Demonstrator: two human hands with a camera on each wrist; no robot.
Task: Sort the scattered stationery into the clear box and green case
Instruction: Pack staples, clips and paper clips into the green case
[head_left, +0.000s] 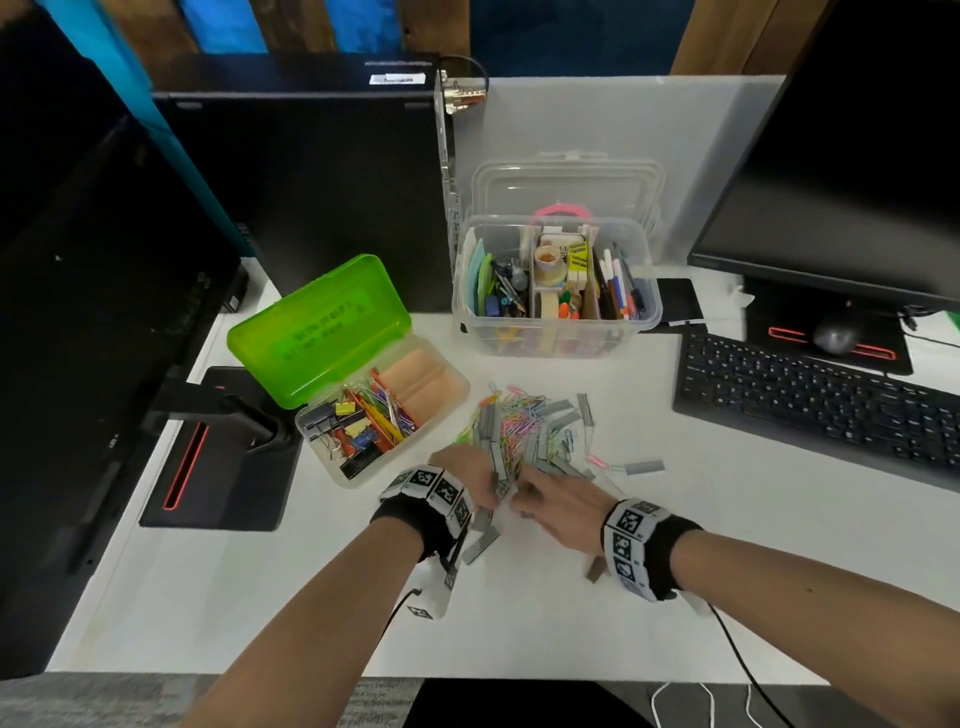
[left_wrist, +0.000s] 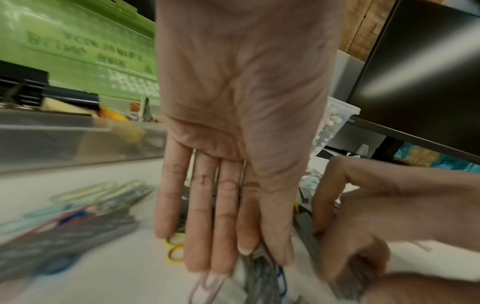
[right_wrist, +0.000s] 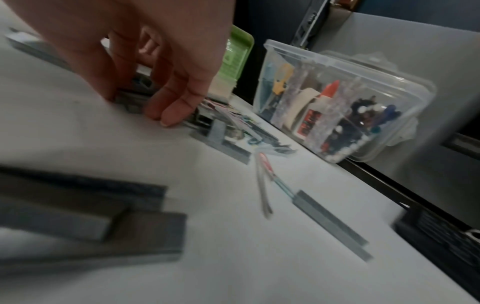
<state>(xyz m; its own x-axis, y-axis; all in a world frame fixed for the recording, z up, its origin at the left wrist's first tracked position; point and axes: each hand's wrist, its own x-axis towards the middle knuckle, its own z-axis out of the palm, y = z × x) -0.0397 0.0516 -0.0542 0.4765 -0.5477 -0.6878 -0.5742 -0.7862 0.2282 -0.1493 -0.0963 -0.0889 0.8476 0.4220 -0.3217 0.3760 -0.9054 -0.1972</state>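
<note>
A heap of coloured paper clips and grey staple strips (head_left: 524, 431) lies on the white desk, in front of the clear box (head_left: 644, 312) and to the right of the open green case (head_left: 322, 327). My left hand (head_left: 491, 491) is at the heap's near edge, fingers straight. Its thumb and forefinger pinch grey staple strips (left_wrist: 259, 267). My right hand (head_left: 519, 501) meets it from the right. In the right wrist view my right hand (right_wrist: 135, 102) has its curled fingertips (right_wrist: 168, 117) and thumb pinching a grey staple strip (right_wrist: 130, 102).
The green case's tray (head_left: 452, 400) holds binder clips, paper clips and a peach block. Loose staple strips (head_left: 644, 466) lie right of the heap, others (head_left: 480, 543) near my wrists. A keyboard (head_left: 810, 410) and monitor stand right, a black computer case (head_left: 311, 182) behind.
</note>
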